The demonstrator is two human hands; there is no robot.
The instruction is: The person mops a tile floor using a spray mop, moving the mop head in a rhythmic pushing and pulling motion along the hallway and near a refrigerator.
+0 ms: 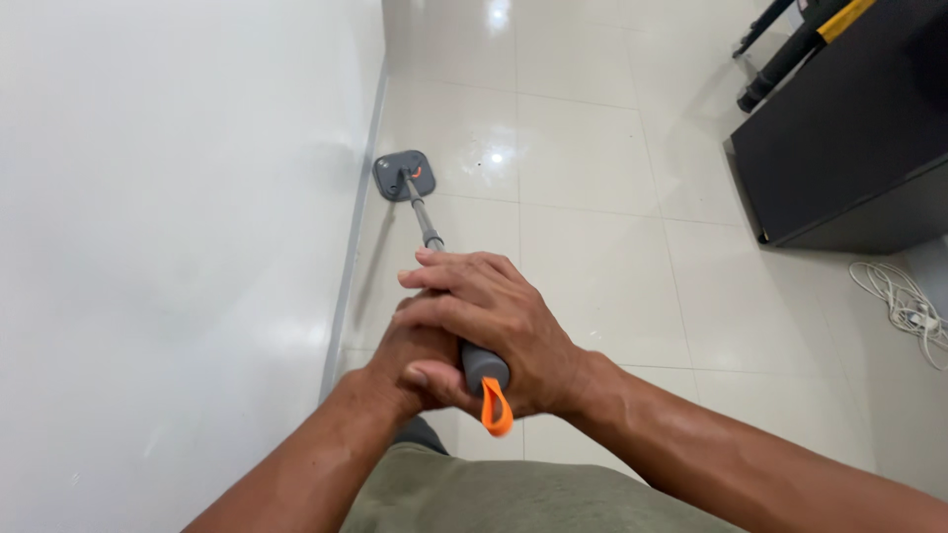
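**Both hands clamped on mop handle; mop head at wall base**

The right hand (494,321) lies on top, fingers wrapped over the upper end of the mop handle (427,225), its grip pressed tight around the grey end cap (485,368). The left hand (410,360) sits beneath and partly hidden by the right, at about 9 o'clock from the cap; its grip is also curled shut on the handle, thumb showing at the near side. An orange hanging loop (496,409) dangles from the cap toward 6 o'clock.

The handle runs away from the hands toward 11 o'clock, tilted down to the floor. It ends in a flat grey mop head (400,178) with a small orange joint at its centre. The mop head lies flat on the glossy white floor tiles (583,158), just beside the skirting of the white wall (178,217), which fills the 9 o'clock side of the view.

At 2 o'clock stands a black cabinet (839,148), well apart from the mop. Black poles (785,61) lean behind it at 1 o'clock. A coiled white cable (904,306) lies on the floor at 3 o'clock, near the cabinet's base. Olive-green clothing (494,498) shows at 6 o'clock.
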